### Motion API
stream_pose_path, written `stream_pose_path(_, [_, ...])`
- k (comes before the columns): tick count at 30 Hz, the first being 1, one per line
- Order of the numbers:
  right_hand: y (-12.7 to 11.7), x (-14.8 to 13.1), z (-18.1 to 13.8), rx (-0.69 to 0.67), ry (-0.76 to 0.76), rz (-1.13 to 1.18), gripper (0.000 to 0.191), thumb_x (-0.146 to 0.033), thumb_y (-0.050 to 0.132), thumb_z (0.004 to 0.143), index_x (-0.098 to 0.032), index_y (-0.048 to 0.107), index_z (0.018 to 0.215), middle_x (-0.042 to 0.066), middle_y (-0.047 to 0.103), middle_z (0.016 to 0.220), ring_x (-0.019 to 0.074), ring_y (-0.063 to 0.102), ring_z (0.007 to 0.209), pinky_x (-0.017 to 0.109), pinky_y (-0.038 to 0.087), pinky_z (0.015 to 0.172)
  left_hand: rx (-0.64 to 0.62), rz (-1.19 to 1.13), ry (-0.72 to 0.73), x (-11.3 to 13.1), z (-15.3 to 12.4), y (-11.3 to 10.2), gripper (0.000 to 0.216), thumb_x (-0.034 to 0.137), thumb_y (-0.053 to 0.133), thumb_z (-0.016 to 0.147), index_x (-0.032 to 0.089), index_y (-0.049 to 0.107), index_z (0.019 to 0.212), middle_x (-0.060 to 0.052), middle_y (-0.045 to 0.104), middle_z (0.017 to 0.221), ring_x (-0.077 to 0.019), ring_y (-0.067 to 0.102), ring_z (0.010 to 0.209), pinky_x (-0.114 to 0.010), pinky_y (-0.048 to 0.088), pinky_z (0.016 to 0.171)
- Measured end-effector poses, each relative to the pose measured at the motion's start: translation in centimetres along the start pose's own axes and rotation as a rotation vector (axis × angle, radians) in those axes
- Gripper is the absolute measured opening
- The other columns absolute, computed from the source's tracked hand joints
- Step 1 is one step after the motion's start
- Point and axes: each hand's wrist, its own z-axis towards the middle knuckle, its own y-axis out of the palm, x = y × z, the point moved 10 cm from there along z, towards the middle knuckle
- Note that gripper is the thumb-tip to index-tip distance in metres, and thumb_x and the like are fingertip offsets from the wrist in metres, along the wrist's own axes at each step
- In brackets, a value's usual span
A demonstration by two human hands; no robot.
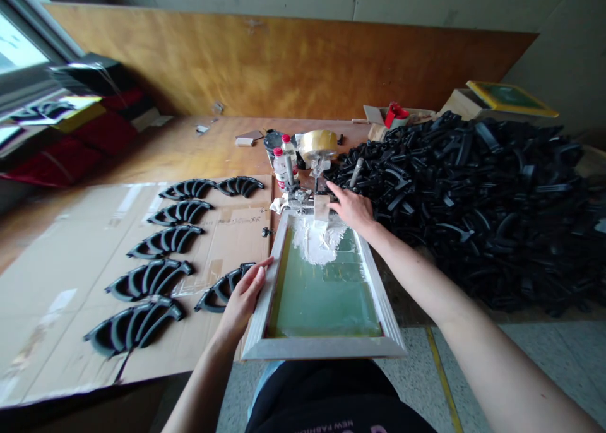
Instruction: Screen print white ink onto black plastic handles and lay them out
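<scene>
In front of me a screen printing frame [326,348] with pale metal sides holds a green mesh [322,300]. White paste [315,247] is smeared over the mesh's far end. My left hand [247,292] grips the frame's left side, thumb and forefinger at its edge; the other fingers are partly hidden. At the far end stands a small, light-coloured squeegee [322,207], its lower edge in the paste. My right hand [351,207] is just right of it, fingers apart, one fingertip at its side. Behind is a metal hinge clamp [303,196] with upright rods.
Curved black plastic parts [156,275] lie in rows on cardboard [61,319] to the left. A big heap of black parts [473,212] fills the right. Two red-capped bottles [279,171] and a tape roll [319,144] stand behind the clamp. A wooden board [284,67] closes the back.
</scene>
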Motion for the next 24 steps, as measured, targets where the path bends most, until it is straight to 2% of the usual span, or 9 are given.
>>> stream_pose_path(3, [-2.4, 6.2, -1.6, 0.139, 0.207, 0.028, 0.037, -0.030, 0.058, 0.091, -0.021, 0.060, 0.126, 0.004, 0.073, 0.089, 0.0188, 0.066, 0.076, 0.028, 0.050, 0.073, 0.042, -0.029, 0.080, 3.8, 0.3, -0.2, 0.055, 0.066, 0.054, 0.081, 0.020, 0.069, 0.109, -0.004, 0.069, 0.100, -0.0182, 0.061, 0.078, -0.027, 0.049, 0.067])
stream_pose_path(5, [-1.8, 8.9, -3.9, 0.144, 0.294, 0.058, 0.026, -0.026, 0.050, 0.093, -0.011, 0.068, 0.103, 0.001, 0.071, 0.072, 0.0148, 0.063, 0.064, 0.024, 0.052, 0.066, 0.057, -0.154, 0.203, 7.2, 0.9, 0.3, 0.054, 0.065, 0.054, 0.081, 0.019, 0.068, 0.105, -0.005, 0.069, 0.095, -0.0186, 0.061, 0.074, -0.029, 0.050, 0.066])
stream_pose_path(8, [2.1, 7.8, -7.4, 0.030, 0.198, 0.146, 0.031, -0.024, 0.044, 0.094, -0.015, 0.065, 0.073, -0.004, 0.066, 0.060, 0.0112, 0.060, 0.057, 0.021, 0.053, 0.061, 0.076, -0.329, 0.371, 11.7, 2.0, 1.2, 0.045, 0.057, 0.058, 0.080, 0.020, 0.066, 0.105, -0.006, 0.070, 0.092, -0.0207, 0.064, 0.083, -0.033, 0.053, 0.074])
stream_pose_path(11, [6.0, 3.5, -10.0, -0.087, 0.037, 0.208, 0.009, -0.023, 0.069, 0.082, -0.016, 0.069, 0.087, 0.000, 0.073, 0.080, 0.0155, 0.067, 0.080, 0.027, 0.054, 0.077, 0.139, -0.478, 0.361, 12.1, 3.2, 1.9, 0.041, 0.049, 0.061, 0.080, 0.021, 0.063, 0.110, -0.003, 0.070, 0.086, -0.0182, 0.065, 0.084, -0.031, 0.053, 0.073])
stream_pose_path(14, [8.2, -0.9, -11.6, -0.218, -0.104, 0.218, 0.026, -0.020, 0.076, 0.077, -0.019, 0.069, 0.101, 0.006, 0.070, 0.100, 0.0211, 0.063, 0.098, 0.037, 0.048, 0.092, 0.167, -0.575, 0.211, 7.8, 3.4, 3.5, 0.041, 0.047, 0.062, 0.081, 0.018, 0.061, 0.110, -0.003, 0.071, 0.085, -0.0140, 0.066, 0.074, -0.025, 0.052, 0.065])
stream_pose_path(17, [7.4, -4.5, -13.1, -0.203, -0.135, 0.192, 0.012, -0.023, 0.068, 0.086, -0.021, 0.069, 0.098, 0.007, 0.066, 0.096, 0.0221, 0.059, 0.097, 0.039, 0.046, 0.090, -0.056, -0.507, -0.160, 0.1, 1.9, 8.6, 0.046, 0.049, 0.065, 0.081, 0.015, 0.060, 0.112, -0.010, 0.073, 0.095, -0.0167, 0.069, 0.073, -0.026, 0.053, 0.059])
stream_pose_path(19, [6.6, -7.9, -14.5, -0.176, -0.252, 0.195, 0.012, -0.025, 0.062, 0.090, -0.022, 0.069, 0.099, 0.007, 0.065, 0.093, 0.0225, 0.057, 0.096, 0.038, 0.046, 0.089, -0.137, -0.503, -0.332, -4.3, 0.0, 10.7, 0.043, 0.050, 0.064, 0.083, 0.015, 0.061, 0.107, -0.012, 0.074, 0.096, -0.0201, 0.071, 0.078, -0.027, 0.055, 0.058])
stream_pose_path(22, [6.1, -10.3, -16.8, -0.196, -0.464, 0.273, 0.019, -0.028, 0.057, 0.093, -0.026, 0.067, 0.109, 0.005, 0.066, 0.095, 0.0215, 0.058, 0.098, 0.037, 0.046, 0.091, -0.032, -0.519, -0.378, -8.6, -1.4, 8.6, 0.035, 0.048, 0.063, 0.083, 0.014, 0.062, 0.088, -0.008, 0.072, 0.077, -0.0203, 0.072, 0.072, -0.026, 0.054, 0.054])
stream_pose_path(24, [5.8, -5.6, -16.8, -0.148, -0.327, 0.283, 0.022, -0.026, 0.057, 0.093, -0.027, 0.066, 0.113, 0.005, 0.067, 0.101, 0.0214, 0.060, 0.098, 0.037, 0.047, 0.091, 0.085, -0.468, -0.349, -11.0, -1.5, 4.3, 0.037, 0.049, 0.058, 0.084, 0.012, 0.064, 0.085, -0.009, 0.072, 0.074, -0.0200, 0.071, 0.067, -0.026, 0.053, 0.053])
